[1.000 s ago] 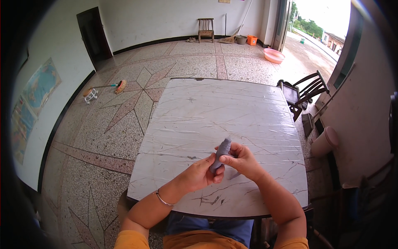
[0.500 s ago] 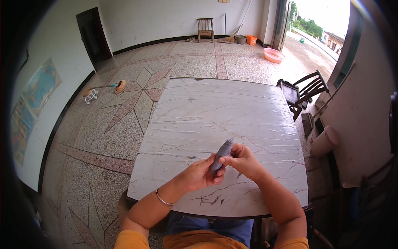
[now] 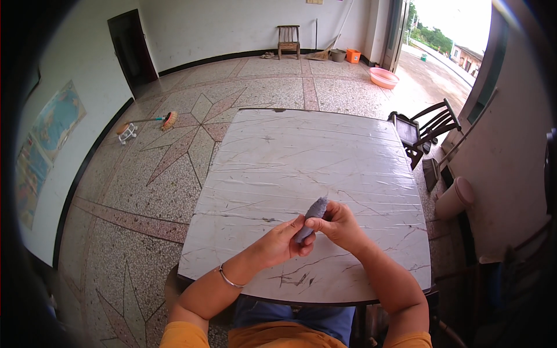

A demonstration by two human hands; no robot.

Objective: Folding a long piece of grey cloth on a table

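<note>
Over the near half of the table, my left hand (image 3: 279, 241) is wrapped round the lower part of a grey tapered roll (image 3: 316, 210). It looks like rolled cloth or wound yarn, but I cannot make out which. The roll tilts, its narrow end pointing away and to the right, with a few fine wisps at the tip. My right hand (image 3: 339, 225) pinches the roll's right side between thumb and fingers. A metal bracelet (image 3: 231, 277) circles my left wrist. The fingers hide part of the roll's middle and underside.
The white marble-patterned table (image 3: 313, 151) has a creased covering. A dark chair (image 3: 420, 130) stands by its far right corner, near a pinkish bin (image 3: 455, 197). At the back are a wooden chair (image 3: 288, 40), an orange bucket (image 3: 353, 55) and a pink basin (image 3: 383, 78). A brush (image 3: 169, 120) lies left.
My right thumb and fingers have shifted slightly on the roll. A small grey loose bit that showed below my right hand is out of sight now. The left hand has barely moved.
</note>
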